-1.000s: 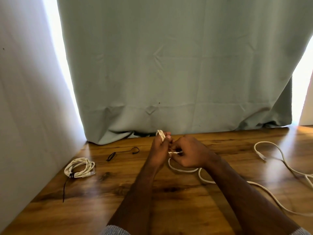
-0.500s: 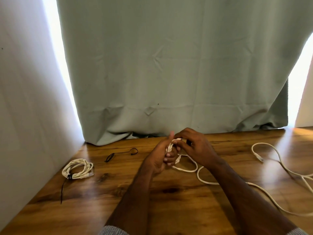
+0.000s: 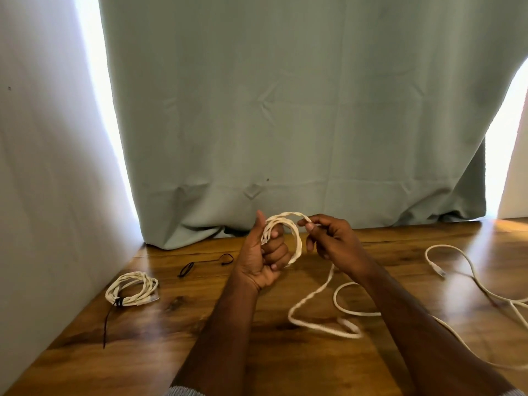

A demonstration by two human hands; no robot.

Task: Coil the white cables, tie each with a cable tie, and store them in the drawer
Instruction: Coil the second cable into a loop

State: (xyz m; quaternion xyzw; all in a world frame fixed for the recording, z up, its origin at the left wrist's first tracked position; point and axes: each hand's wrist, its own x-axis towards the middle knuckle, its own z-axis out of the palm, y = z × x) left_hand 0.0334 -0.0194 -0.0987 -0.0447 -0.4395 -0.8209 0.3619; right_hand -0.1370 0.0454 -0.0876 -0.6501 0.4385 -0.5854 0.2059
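Two hands hold one white cable [image 3: 285, 238] up above the wooden counter [image 3: 285, 367], near the green curtain [image 3: 285, 110]. The left hand [image 3: 263, 258] has its fingers curled round a small standing ring of cable. The right hand [image 3: 328, 238] pinches the cable at the ring's top. The loose tail [image 3: 314, 301] hangs down and runs off to the right. A tied coil [image 3: 131, 288] lies flat at far left, near a black tie [image 3: 205, 261].
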